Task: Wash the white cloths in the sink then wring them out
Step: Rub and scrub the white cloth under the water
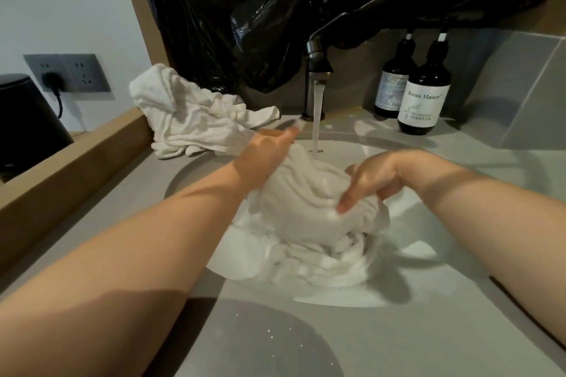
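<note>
A wet white cloth (306,214) is bunched up in the white sink (428,242), under water running from the grey tap (317,67). My left hand (269,156) grips the cloth's upper left side, fingers buried in the folds. On the right side, my right hand (370,180) clutches the cloth with one finger pointing down over it. More white cloth (196,113) lies crumpled on the counter behind and left of the sink.
Two dark pump bottles (424,92) stand on the grey counter (306,346) right of the tap. Black plastic sheeting (275,9) hangs over the wall behind. A wooden ledge (67,162), a wall socket with a plug (66,72) and a black appliance (21,113) are at left.
</note>
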A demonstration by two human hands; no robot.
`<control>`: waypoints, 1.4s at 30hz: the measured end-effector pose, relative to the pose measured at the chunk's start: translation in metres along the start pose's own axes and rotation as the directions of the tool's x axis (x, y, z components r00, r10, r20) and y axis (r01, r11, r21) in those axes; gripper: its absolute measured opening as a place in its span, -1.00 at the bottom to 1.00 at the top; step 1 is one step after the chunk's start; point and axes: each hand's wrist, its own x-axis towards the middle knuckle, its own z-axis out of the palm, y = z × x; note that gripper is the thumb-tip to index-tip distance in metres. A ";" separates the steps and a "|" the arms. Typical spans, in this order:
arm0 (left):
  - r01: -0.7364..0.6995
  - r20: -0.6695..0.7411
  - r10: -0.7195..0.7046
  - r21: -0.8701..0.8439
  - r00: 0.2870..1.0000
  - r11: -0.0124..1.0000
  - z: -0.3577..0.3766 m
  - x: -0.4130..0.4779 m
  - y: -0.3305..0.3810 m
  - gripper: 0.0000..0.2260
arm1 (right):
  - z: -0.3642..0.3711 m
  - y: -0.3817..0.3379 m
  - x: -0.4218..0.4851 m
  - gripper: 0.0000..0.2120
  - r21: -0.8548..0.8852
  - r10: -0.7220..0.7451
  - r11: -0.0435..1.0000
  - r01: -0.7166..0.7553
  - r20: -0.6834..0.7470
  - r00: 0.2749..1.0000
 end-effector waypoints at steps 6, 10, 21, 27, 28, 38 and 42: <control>0.293 0.477 -0.374 0.237 0.795 0.926 -0.009 0.003 -0.010 -0.31 | -0.024 0.013 -0.015 -0.78 0.315 -0.142 0.929 0.195 -0.184 0.973; 0.382 0.491 -0.284 -0.109 0.824 0.918 -0.011 0.009 -0.014 -0.49 | -0.023 0.012 -0.021 -0.59 0.389 -0.123 0.895 0.217 -0.253 0.960; 0.442 0.279 -0.344 -0.614 0.897 0.654 0.033 0.005 0.003 -0.74 | 0.055 -0.044 0.021 -0.58 0.013 -0.202 0.872 0.489 -0.901 0.384; 0.470 0.340 -0.330 -0.715 0.880 0.517 0.039 0.005 0.006 -0.70 | 0.059 -0.040 0.014 -0.56 -0.124 -0.259 0.915 0.385 -0.910 0.323; 0.448 0.282 -0.370 -0.731 0.885 0.515 0.035 0.008 0.001 -0.68 | 0.072 -0.044 0.014 -0.55 -0.244 -0.363 0.897 0.369 -0.883 0.299; 0.451 0.318 -0.336 -0.754 0.887 0.477 0.028 -0.002 0.015 -0.72 | 0.070 -0.046 0.015 -0.52 -0.260 -0.386 0.869 0.421 -0.888 0.248; 0.439 0.384 -0.232 -0.641 0.894 0.630 0.031 0.001 0.015 -0.79 | 0.039 -0.038 0.014 -0.60 -0.163 -0.277 0.947 0.278 -0.852 0.445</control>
